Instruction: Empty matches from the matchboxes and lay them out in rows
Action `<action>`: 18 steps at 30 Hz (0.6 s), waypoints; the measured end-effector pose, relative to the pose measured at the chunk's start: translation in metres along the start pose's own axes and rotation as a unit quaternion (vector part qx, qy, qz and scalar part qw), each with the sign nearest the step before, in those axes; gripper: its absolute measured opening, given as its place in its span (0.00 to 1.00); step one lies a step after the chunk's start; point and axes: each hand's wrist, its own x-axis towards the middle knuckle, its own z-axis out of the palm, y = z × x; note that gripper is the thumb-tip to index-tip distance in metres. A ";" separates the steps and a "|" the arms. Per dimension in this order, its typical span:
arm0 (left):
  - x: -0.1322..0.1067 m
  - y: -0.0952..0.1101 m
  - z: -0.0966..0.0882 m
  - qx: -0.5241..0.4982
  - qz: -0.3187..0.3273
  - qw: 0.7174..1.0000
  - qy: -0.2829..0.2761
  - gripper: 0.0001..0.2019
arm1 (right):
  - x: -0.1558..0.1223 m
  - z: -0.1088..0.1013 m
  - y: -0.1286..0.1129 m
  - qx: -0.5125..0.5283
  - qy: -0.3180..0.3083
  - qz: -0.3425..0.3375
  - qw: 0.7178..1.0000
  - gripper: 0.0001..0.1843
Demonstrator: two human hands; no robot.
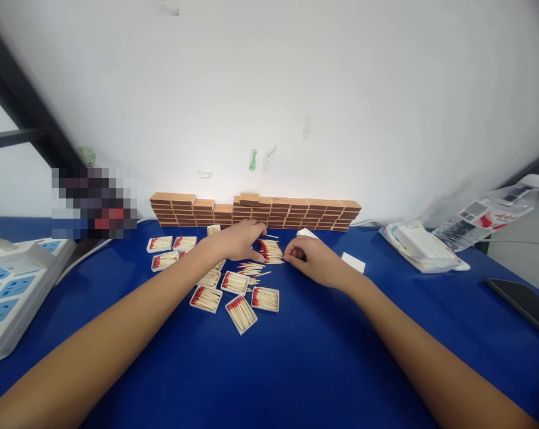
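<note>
A loose pile of red-headed matches (272,251) lies on the blue table between my hands. My left hand (242,240) curves round the red-headed side of the pile, thumb and fingers apart. At the plain ends, my right hand (312,256) has its fingers curled and the thumb and index finger pinched together; whatever is between them is hidden. Just in front of the pile, more loose matches (250,268) lie scattered. Several white matchbox trays filled with matches surround my left forearm, among them one tray (265,299) near the scattered matches and another tray (241,314) closer to me.
Stacked brown matchboxes (296,213) form a low row against the wall. White empty-looking trays (353,262) lie by my right wrist. A power strip (10,286) stands at left. At right are a plastic bottle (488,211), white packets (424,247) and a phone (524,304).
</note>
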 end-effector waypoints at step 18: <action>0.001 0.003 0.003 0.000 0.001 1.000 0.013 0.29 | -0.004 -0.003 -0.009 0.002 -0.005 0.008 1.000 0.08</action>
